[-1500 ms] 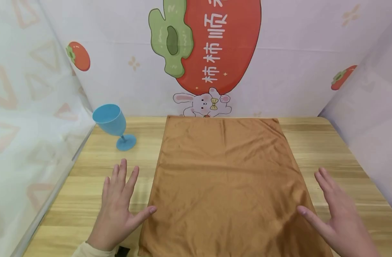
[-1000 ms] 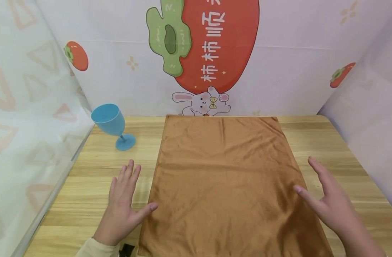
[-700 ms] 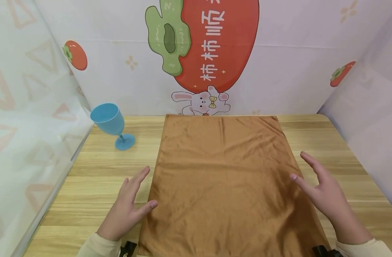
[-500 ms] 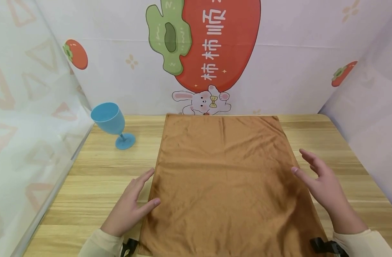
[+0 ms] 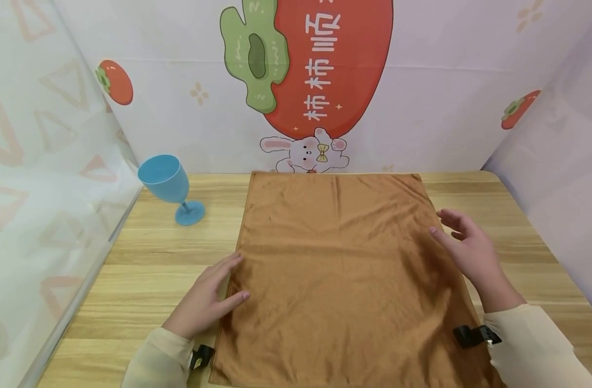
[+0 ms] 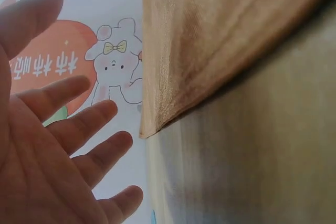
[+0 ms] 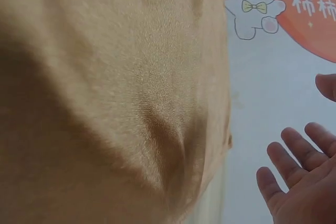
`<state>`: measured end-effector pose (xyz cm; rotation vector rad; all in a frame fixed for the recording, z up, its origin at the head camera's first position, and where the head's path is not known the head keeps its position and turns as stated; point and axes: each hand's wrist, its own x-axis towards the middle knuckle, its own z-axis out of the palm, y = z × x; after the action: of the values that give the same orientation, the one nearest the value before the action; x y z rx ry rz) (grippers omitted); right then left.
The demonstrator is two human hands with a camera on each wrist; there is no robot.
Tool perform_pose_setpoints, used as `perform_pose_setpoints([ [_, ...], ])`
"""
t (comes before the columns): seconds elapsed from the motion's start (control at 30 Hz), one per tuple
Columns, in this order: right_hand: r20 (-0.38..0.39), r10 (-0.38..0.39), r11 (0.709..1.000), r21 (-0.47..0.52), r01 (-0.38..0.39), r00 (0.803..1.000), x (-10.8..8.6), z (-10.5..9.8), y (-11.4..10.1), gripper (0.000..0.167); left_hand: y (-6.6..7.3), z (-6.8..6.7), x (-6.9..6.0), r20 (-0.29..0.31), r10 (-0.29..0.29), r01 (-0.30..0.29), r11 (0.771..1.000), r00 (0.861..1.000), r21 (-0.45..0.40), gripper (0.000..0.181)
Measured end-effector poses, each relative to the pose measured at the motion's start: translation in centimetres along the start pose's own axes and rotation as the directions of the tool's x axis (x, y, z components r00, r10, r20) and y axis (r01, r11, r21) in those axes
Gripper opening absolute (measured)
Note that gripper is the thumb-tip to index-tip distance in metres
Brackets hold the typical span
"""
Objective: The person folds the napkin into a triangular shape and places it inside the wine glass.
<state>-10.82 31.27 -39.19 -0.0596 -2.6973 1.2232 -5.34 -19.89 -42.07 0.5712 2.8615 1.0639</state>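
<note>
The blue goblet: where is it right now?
In the head view, the blue goblet stands toward the back left of the wooden table, left of the brown cloth and beyond the left hand.

Satiny cloth (image 5: 339, 296) shines against a smooth wood-grain bench (image 5: 131, 280).
Creases in the cloth catch a soft sheen, and close up its surface looks finely textured. The goblet (image 5: 169, 183) appears to be smooth plastic with a low sheen; the sleeves (image 5: 534, 342) are matt fabric, the wrist fittings (image 5: 467, 335) plastic-looking. The printed backdrop (image 5: 446, 108) is smooth with a faint fold line, whether fabric or paper cannot be told.
</note>
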Motion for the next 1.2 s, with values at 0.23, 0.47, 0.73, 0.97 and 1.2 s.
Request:
perform_pose_setpoints([
  [0.23, -0.028, 0.061, 0.998, 0.022, -0.060, 0.998, 2.0, 0.6, 0.3, 0.050, -0.3, 0.0, 0.5, 0.034, 0.003, -0.004, 0.999, 0.999, 0.040, 0.061],
  [0.47, -0.001, 0.096, 0.995, 0.016, -0.096, 0.995, 4.1, 0.9, 0.8, 0.052, -0.2, -0.1, 1.0, 0.060, -0.001, -0.003, 0.997, 0.998, 0.071, 0.060],
  [0.73, 0.025, 0.156, 0.988, 0.012, -0.156, 0.987, 6.0, 1.4, 1.8, 0.054, -0.2, 0.0, 1.0, 0.101, -0.010, 0.000, 0.996, 0.995, 0.092, 0.056],
  [0.97, 0.006, 0.171, 0.985, 0.015, -0.171, 0.985, 7.9, 1.9, 2.5, 0.052, -0.3, -0.1, 1.0, 0.120, -0.035, 0.021, 0.994, 0.992, 0.111, 0.058],
  [1.2, 0.006, 0.173, 0.985, -0.033, -0.172, 0.985, 9.1, 1.8, 2.7, 0.054, -0.3, 0.2, 1.0, 0.122, -0.034, 0.022, 0.994, 0.992, 0.103, 0.058],
])
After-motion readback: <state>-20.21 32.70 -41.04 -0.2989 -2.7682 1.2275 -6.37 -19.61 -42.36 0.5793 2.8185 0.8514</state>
